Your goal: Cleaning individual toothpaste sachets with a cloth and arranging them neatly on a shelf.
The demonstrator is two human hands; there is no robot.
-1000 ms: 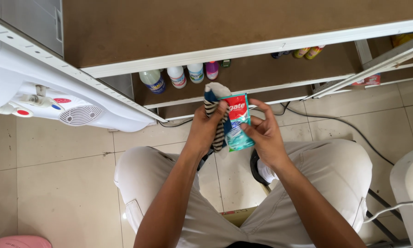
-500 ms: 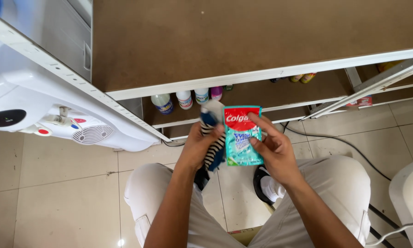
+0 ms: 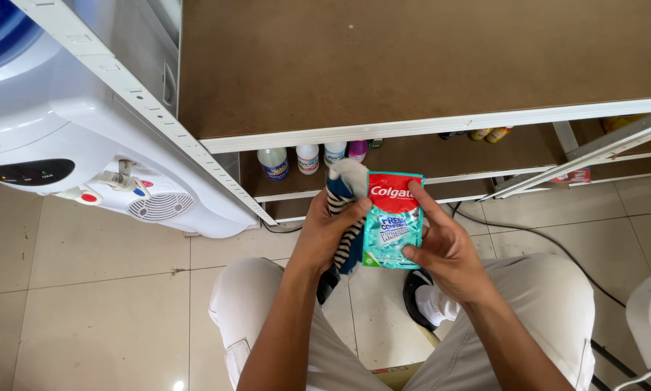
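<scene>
A flat teal pouch with a red top (image 3: pixel 392 220) is held upright in front of me, above my lap. My right hand (image 3: pixel 441 242) grips its right edge, with the fingers across its face. My left hand (image 3: pixel 325 232) clutches a striped dark-and-white cloth (image 3: pixel 343 192) bunched against the pouch's left side. The cloth's tail hangs down between my knees. Both hands are level with the lower shelf of the rack ahead.
A brown shelf board with a white metal frame (image 3: pixel 427 72) fills the top. Several small bottles (image 3: pixel 307 158) stand on the lower shelf. A white water dispenser (image 3: pixel 86 159) is at left. A black cable (image 3: pixel 557 253) runs across the tiled floor at right.
The pouch and both hands have risen a little toward the shelf, and my view has tilted up and left, showing more of the dispenser.
</scene>
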